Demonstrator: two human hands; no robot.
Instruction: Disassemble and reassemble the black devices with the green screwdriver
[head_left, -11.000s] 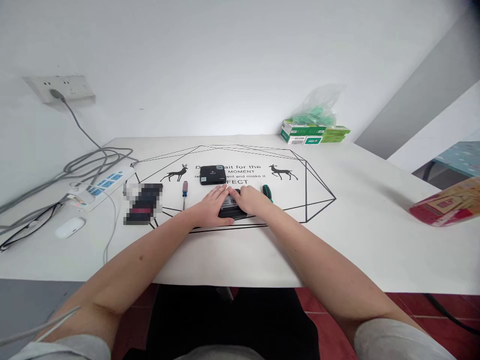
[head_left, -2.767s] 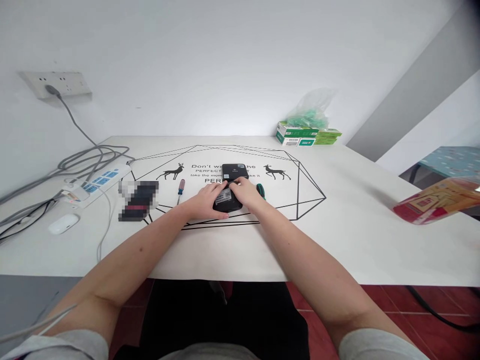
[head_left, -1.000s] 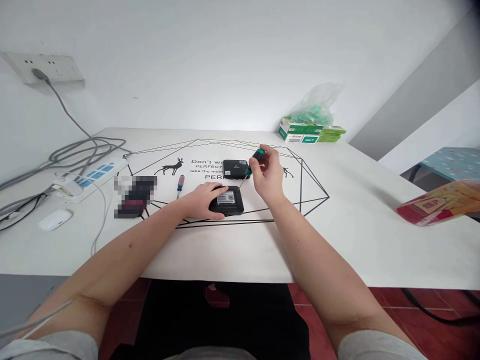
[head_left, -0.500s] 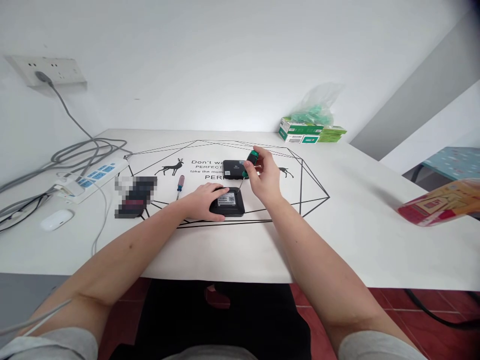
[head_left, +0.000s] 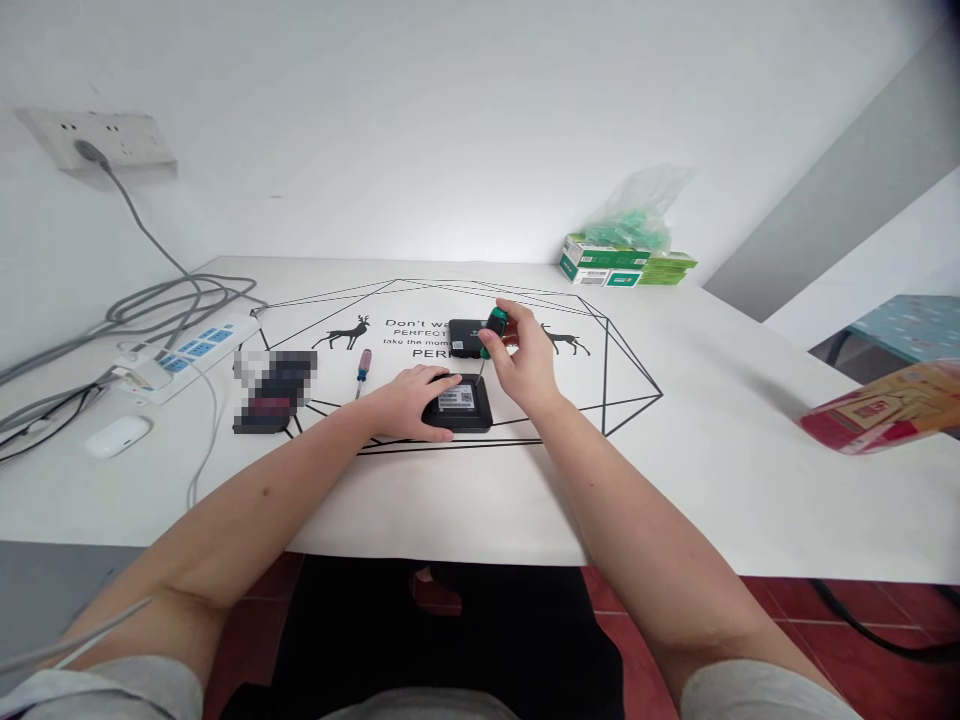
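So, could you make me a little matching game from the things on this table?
Things
1. green screwdriver
2. labelled black box
3. power strip
4. stacked green boxes

Clues
A. beneath a clear plastic bag
B. touched by the left hand
C. white and blue
D. held in the right hand

Pairs: 1-D, 2-B, 3-C, 4-A
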